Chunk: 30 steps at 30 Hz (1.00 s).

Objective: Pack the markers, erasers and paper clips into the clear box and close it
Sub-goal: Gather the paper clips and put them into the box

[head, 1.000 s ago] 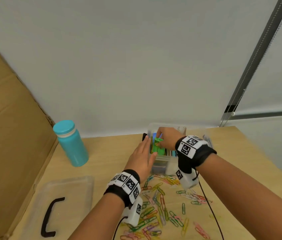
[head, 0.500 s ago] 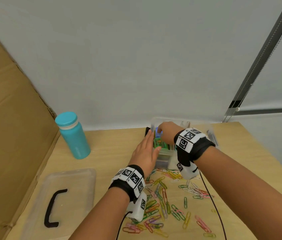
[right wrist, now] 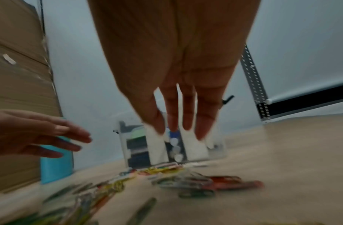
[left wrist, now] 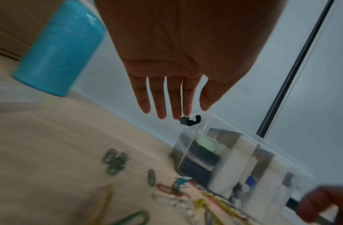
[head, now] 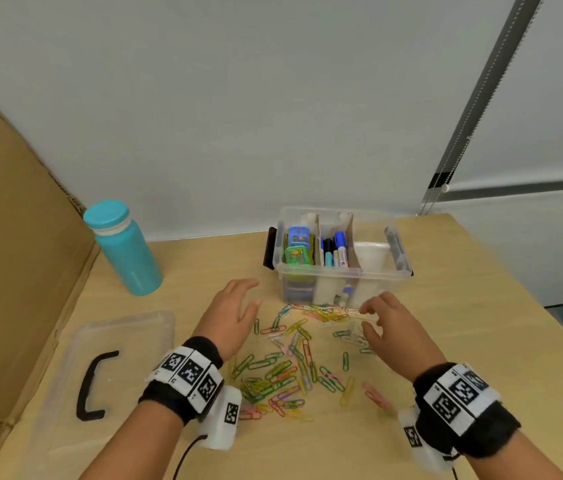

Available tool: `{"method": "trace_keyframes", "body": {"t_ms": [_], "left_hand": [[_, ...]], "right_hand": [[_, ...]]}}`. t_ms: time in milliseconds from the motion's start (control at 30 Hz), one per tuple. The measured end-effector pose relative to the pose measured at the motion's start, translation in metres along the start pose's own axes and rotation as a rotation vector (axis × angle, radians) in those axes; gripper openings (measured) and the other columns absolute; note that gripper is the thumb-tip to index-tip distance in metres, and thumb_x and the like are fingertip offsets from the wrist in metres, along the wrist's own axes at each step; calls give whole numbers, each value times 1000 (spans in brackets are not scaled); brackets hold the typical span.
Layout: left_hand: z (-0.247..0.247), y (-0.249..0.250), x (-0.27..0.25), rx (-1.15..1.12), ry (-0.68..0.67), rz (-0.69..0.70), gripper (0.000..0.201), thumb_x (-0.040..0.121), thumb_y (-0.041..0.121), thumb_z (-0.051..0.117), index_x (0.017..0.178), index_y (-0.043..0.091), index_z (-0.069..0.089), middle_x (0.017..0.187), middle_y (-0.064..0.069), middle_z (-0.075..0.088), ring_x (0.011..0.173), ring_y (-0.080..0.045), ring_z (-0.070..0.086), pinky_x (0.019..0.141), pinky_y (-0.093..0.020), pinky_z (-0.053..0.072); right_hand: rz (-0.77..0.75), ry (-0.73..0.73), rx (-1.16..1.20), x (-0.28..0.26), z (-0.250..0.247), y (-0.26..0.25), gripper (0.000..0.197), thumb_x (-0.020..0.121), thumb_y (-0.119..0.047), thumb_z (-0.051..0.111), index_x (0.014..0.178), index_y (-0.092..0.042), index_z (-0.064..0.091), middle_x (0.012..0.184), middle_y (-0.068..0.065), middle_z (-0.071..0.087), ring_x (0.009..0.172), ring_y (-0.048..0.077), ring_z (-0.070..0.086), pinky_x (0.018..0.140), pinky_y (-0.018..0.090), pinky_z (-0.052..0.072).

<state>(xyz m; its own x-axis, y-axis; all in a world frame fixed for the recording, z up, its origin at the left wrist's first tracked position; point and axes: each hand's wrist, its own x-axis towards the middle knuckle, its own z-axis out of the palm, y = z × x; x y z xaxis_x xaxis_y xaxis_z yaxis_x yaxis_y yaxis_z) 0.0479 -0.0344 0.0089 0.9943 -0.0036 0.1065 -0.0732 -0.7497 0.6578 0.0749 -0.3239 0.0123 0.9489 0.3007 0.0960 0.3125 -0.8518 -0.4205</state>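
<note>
Left hand (head: 235, 315) hovers palm-down above the table (head: 446, 341), fingers straight and slightly spread, holding nothing; the left wrist view shows all its fingers (left wrist: 161, 97) extended and apart. Right hand (head: 391, 327) also hovers palm-down, fingers loosely extended with tips bent toward the table, nothing between them; the right wrist view shows its fingers (right wrist: 187, 109) straight and empty. Between and in front of the two hands lie the paper clips (head: 290, 368), many colours, scattered loose over the table, the far edge of the scatter just beside the front wall of the clear box (head: 380, 216). The right fingertips are over the clips at the right end of the scatter; contact cannot be told. The clear box stands open, beyond both hands, near the back wall. Inside it, the left compartment holds the erasers (head: 296, 252), stacked, green and blue on top; the middle compartment holds the markers (head: 335, 252), upright; the right compartment holds a white cup (head: 372, 254). The lid (head: 127, 327), clear with a black handle (head: 95, 386), lies flat at the table's left edge, well apart from the box. A teal bottle (head: 124, 254) stands upright behind the lid, next to a cardboard panel (head: 13, 237).
</note>
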Motion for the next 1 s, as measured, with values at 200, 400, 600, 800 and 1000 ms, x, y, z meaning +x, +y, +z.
{"method": "trace_keyframes", "body": {"t_ms": [200, 400, 600, 800, 1000], "left_hand": [[-1, -28, -54, 90, -136, -194, 32, 94, 26, 51, 125, 23, 54, 120, 6, 53, 98, -9, 57, 92, -26, 46], [14, -38, -84, 42, -290, -273, 50, 81, 26, 71, 126, 26, 49, 106, 7, 41, 80, 2, 49, 72, -3, 39], [26, -21, -82, -26, -273, -159, 41, 85, 13, 64, 123, 24, 54, 105, 10, 47, 80, 1, 52, 78, -8, 45], [-7, -38, -66, 95, -114, -237, 40, 90, 11, 54, 129, 20, 50, 119, 1, 50, 104, -14, 54, 89, -18, 44], [18, -26, -29, 278, -221, -268, 56, 93, 12, 43, 147, 15, 27, 142, -6, 32, 129, -23, 29, 111, -33, 28]], "right_hand": [[273, -576, -118, -39, 28, 12, 96, 87, -59, 50, 151, -13, -5, 158, 10, -13, 145, 34, -10, 118, 42, 9], [101, -659, -69, -57, 47, -23, 78, 98, -40, 39, 151, -10, -10, 156, 12, -22, 144, 32, -20, 118, 39, 3], [76, -448, 10, -46, 27, -12, 66, 86, -37, 61, 143, -21, 32, 142, 0, 34, 128, 19, 38, 107, 31, 36], [339, -640, -117, -53, 2, 19, 81, 64, -44, 82, 127, -23, 35, 122, -1, 43, 92, 17, 55, 76, 26, 48], [202, -546, 76, -44, 37, -16, 64, 68, -33, 81, 118, -21, 42, 110, -2, 48, 90, 13, 50, 73, 23, 42]]}}
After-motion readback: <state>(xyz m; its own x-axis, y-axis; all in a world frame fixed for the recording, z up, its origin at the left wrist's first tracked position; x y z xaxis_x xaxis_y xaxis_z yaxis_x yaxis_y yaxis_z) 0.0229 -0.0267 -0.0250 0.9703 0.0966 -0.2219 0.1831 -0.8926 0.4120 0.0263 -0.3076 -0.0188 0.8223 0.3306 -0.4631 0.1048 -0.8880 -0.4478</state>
